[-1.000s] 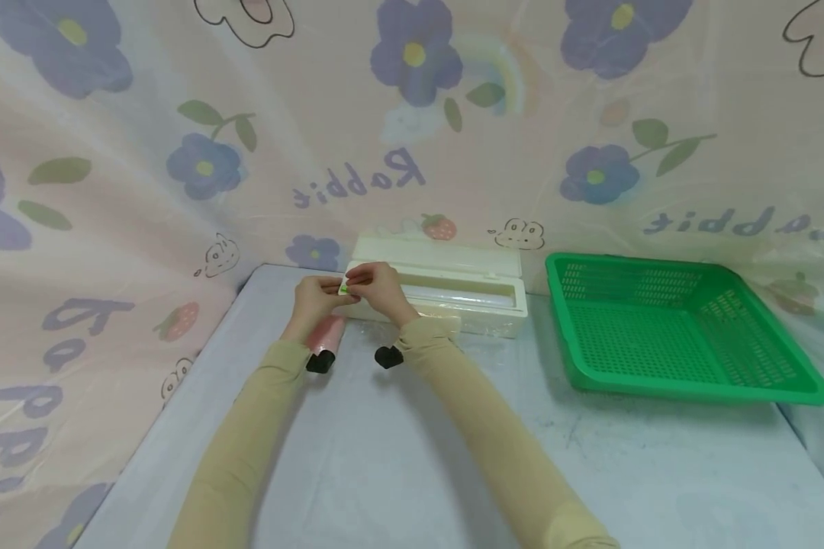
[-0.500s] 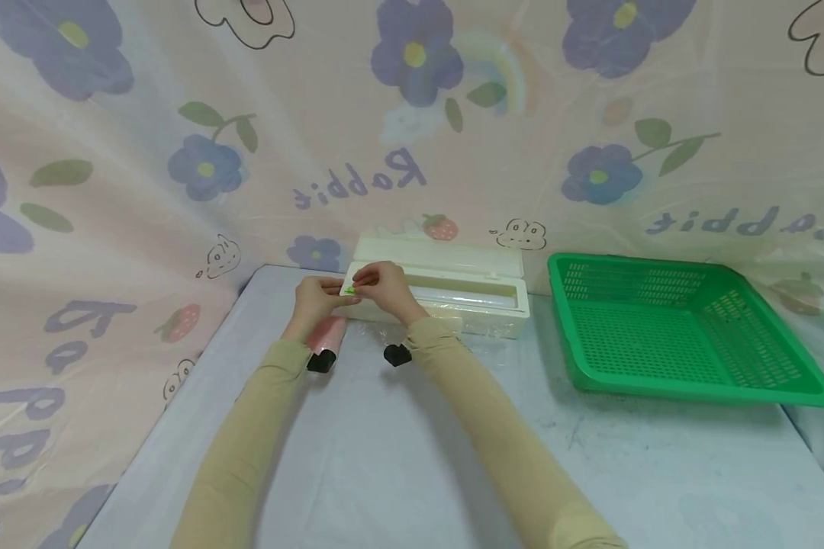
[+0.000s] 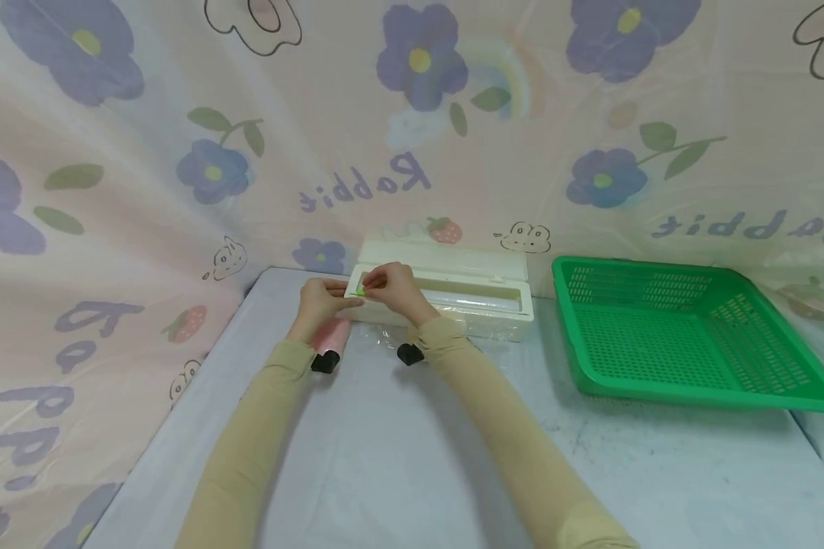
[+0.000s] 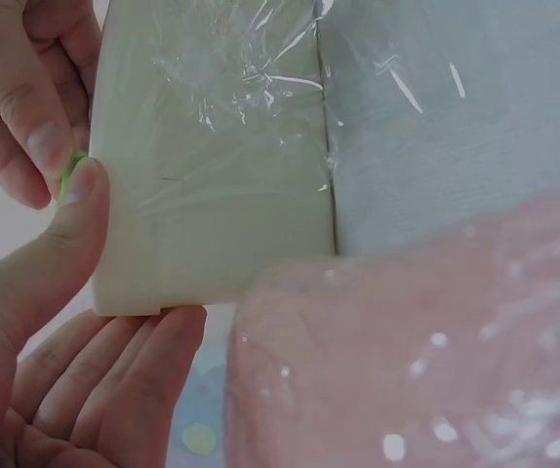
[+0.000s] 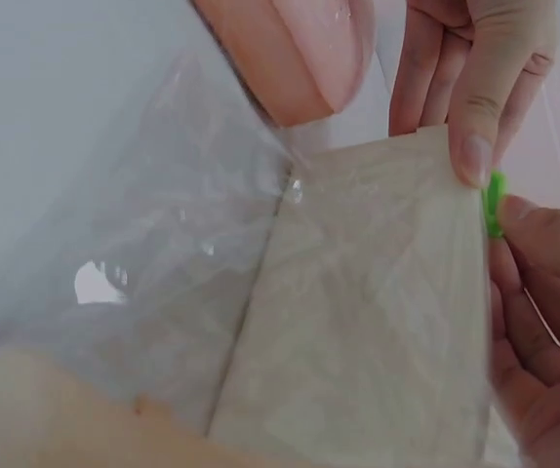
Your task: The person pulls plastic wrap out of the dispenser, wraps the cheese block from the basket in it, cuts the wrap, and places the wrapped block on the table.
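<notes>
A cream cling film box (image 3: 504, 326) lies along the back of the table with its lid (image 3: 446, 259) raised, and a pale film roll (image 3: 470, 299) shows inside. My left hand (image 3: 318, 306) grips the box's left end, thumb at the top edge and fingers beneath, as the left wrist view shows. My right hand (image 3: 400, 293) pinches a small green slider (image 5: 495, 205) on the top edge, right beside the left thumb (image 4: 83, 195). Clear film (image 5: 163, 244) hangs over the front face and spreads onto the table.
A green basket (image 3: 652, 339) stands on the right of the white table (image 3: 384, 473). Under my left wrist lies a glossy pink rounded thing (image 3: 333, 334), large in the left wrist view. A flower-printed curtain (image 3: 357, 130) rises behind the box.
My right hand has moved a little to the right along the box edge with the green slider. The left hand keeps its grip on the end. The head view has shifted slightly.
</notes>
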### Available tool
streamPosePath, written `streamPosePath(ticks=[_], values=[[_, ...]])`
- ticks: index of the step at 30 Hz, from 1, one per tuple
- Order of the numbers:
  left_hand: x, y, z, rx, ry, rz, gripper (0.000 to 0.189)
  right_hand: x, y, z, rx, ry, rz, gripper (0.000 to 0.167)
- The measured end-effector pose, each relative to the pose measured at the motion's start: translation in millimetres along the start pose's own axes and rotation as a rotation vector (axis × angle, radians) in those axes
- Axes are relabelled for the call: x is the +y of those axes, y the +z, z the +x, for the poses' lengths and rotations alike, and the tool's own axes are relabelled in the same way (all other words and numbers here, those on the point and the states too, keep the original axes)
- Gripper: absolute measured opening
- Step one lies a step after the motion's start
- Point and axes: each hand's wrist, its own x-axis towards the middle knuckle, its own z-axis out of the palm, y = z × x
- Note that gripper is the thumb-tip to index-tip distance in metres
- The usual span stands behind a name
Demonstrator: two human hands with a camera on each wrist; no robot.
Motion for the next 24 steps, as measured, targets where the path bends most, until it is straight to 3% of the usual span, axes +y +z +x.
streamPosePath(ticks=[12,24], values=[[3.4,14.4,2.5,-0.016,-0.015,-0.049,0.05,11.1,-27.1,-19.6,0.005,-0.03,-0.055,0.014],[0.3,1.4,-1.1,-0.028,-0.04,-0.029,0.05,28.7,-87.1,-56.3,-0.058,0.072,-0.082,0.014]])
